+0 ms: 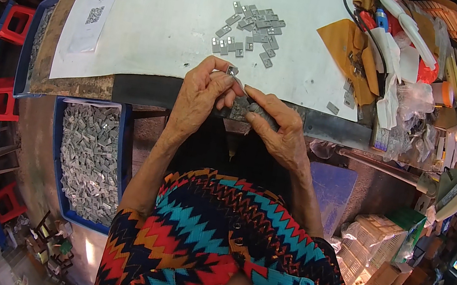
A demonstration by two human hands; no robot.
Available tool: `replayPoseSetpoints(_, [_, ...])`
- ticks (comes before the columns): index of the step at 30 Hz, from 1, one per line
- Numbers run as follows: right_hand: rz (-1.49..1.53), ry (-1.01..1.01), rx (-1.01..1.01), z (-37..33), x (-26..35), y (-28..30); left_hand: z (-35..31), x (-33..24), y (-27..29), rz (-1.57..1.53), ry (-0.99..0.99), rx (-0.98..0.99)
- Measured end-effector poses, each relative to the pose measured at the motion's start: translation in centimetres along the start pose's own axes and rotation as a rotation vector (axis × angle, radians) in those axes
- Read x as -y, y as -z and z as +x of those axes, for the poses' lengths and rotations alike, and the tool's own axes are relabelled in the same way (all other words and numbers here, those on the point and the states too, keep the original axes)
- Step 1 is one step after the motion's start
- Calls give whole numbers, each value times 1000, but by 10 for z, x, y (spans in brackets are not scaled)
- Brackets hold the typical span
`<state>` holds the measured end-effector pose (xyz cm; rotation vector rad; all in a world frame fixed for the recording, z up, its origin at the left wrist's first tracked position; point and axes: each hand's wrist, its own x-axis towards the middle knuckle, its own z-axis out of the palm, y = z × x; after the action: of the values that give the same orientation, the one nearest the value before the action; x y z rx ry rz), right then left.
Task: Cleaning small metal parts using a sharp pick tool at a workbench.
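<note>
Over the table's near edge, my left hand (202, 93) pinches a small grey metal piece (232, 70) between thumb and fingers. My right hand (282, 126) is closed close beside it, its index finger reaching toward the left fingertips. Something dark grey shows under the right fingers, but its kind cannot be made out. Beyond both hands, a loose cluster of small flat grey rectangular pieces (258, 25) lies on the white table top (164, 23). Several have a light square or dark marks at one end.
A printed paper sheet (94, 14) lies at the table's left. Brown paper (346, 53), plastic bags and tools crowd the right side. Below left stands a blue bin (54, 143) full of similar grey pieces. Red stools (1, 98) stand further left; a lamp (452, 195) is at right.
</note>
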<state>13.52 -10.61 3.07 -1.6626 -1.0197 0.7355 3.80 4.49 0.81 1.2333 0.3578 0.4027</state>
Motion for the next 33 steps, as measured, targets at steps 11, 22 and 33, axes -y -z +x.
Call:
replayPoseSetpoints(11, [-6, 92, -41, -2, -4, 1, -1, -2, -3, -96, 30, 46])
replayPoseSetpoints(22, [-124, 89, -61, -5, 0, -4, -6, -5, -8, 445, -94, -80])
replayPoseSetpoints(33, [-885, 365, -313, -10, 4, -28, -7, -4, -8, 988, -459, -165])
